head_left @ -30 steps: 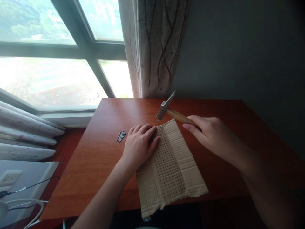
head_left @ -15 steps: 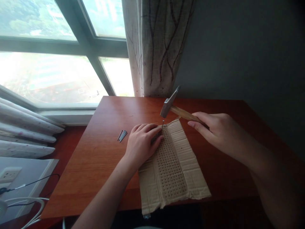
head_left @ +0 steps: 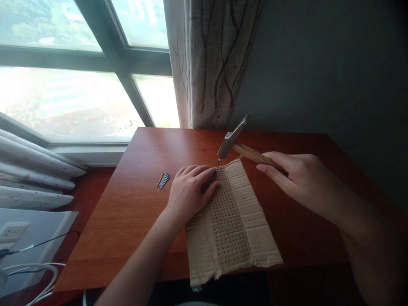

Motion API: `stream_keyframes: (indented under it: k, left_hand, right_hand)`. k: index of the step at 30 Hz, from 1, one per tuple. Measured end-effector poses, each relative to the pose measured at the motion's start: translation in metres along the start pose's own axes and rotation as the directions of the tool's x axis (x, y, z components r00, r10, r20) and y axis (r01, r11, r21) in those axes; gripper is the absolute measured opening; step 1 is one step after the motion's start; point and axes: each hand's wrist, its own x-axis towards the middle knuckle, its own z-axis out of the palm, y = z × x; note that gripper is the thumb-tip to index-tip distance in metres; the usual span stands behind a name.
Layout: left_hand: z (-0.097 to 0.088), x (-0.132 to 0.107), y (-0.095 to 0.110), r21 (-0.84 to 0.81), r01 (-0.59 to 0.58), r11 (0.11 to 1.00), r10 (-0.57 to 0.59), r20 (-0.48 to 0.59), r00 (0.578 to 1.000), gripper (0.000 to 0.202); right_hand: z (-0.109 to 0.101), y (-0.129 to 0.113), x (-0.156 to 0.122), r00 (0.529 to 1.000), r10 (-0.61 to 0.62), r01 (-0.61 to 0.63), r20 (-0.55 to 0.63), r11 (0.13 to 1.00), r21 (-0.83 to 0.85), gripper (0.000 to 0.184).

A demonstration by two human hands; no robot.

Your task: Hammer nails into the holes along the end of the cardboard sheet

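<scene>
A piece of brown cardboard (head_left: 251, 221) lies on the red-brown table (head_left: 137, 221), with a band of many small holes down its middle. My left hand (head_left: 189, 193) rests on the cardboard's far left part, fingers bent, pinching an upright nail (head_left: 218, 164) at the far end of the holes. My right hand (head_left: 298, 178) grips the wooden handle of a hammer (head_left: 236, 142). The metal hammer head sits right above the nail's top.
A small bundle of loose nails (head_left: 163, 180) lies on the table left of my left hand. A patterned curtain (head_left: 210, 63) and a window (head_left: 63, 85) stand behind the table. A wall socket and white cables (head_left: 19, 255) are at the lower left.
The hammer head rose slightly off the nail and has come back down to it. The camera view shifted a little; the left hand stayed on the nail.
</scene>
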Motion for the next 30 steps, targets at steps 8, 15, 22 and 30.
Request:
stream_keyframes:
  k: [8,15,22,30]
  left_hand:
    - [-0.001,-0.001,0.002,0.043,-0.011,0.999,0.01,0.026,1.0,0.032]
    - [-0.001,-0.002,0.001,0.036,0.0,0.999,-0.001,0.033,0.999,0.033]
    - [-0.001,-0.001,0.001,0.026,0.003,1.0,-0.004,0.036,0.999,0.033]
    - [-0.002,0.0,0.003,0.037,-0.01,0.999,0.009,0.04,0.999,0.033]
  right_hand:
    - [0.002,-0.001,0.0,0.999,-0.015,0.017,0.035,0.999,-0.036,0.027]
    - [0.003,-0.005,0.0,1.0,-0.003,0.003,0.012,1.0,-0.005,0.027]
    - [0.008,-0.005,0.001,0.997,-0.013,0.012,0.078,1.0,0.013,0.025]
    - [0.011,-0.005,0.001,0.993,0.013,-0.013,0.121,1.0,-0.004,0.027]
